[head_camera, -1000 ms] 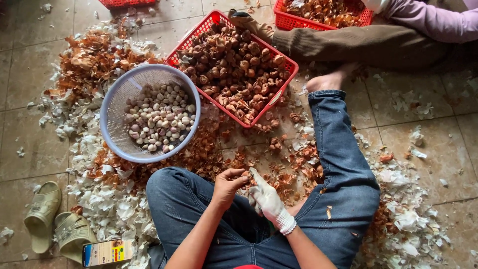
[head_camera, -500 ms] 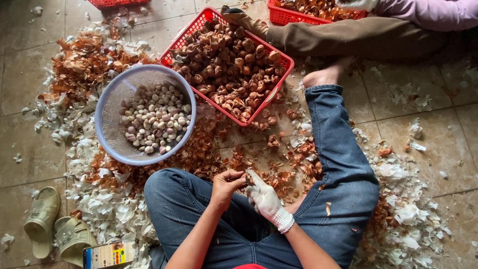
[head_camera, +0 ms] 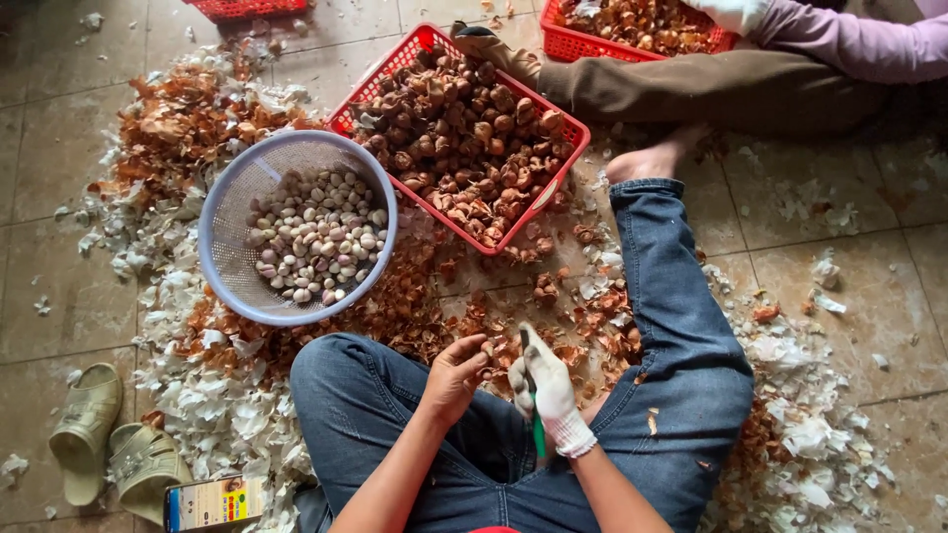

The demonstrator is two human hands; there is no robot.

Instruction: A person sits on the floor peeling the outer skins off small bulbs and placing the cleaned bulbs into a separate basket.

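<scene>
Head view, looking straight down at a person seated on a tiled floor (head_camera: 59, 296), legs in blue jeans, one leg stretched toward the top of the frame. Bare left hand (head_camera: 456, 375) with fingers curled together, pinching a small brown-skinned garlic clove (head_camera: 487, 347) at the fingertips. Right hand (head_camera: 541, 387) in a white cloth glove, fingers closed around a green-handled knife (head_camera: 534, 405), the dark blade pointing up beside the clove; whether blade touches clove, cannot tell. Both hands close together above the lap. Just ahead of the left knee, a pale lavender colander (head_camera: 229, 207) holding peeled whitish cloves. Beside it, touching at the rim, a red plastic basket (head_camera: 565, 126) heaped with unpeeled brown garlic. Brown and white papery skins (head_camera: 227, 415) litter the floor all around. Lower left: a pair of olive sandals (head_camera: 109, 444) and a phone (head_camera: 212, 503) lying flat. Top right: another person in brown trousers and a lilac sleeve (head_camera: 849, 44), with a second red basket (head_camera: 592, 44) alongside.
</scene>
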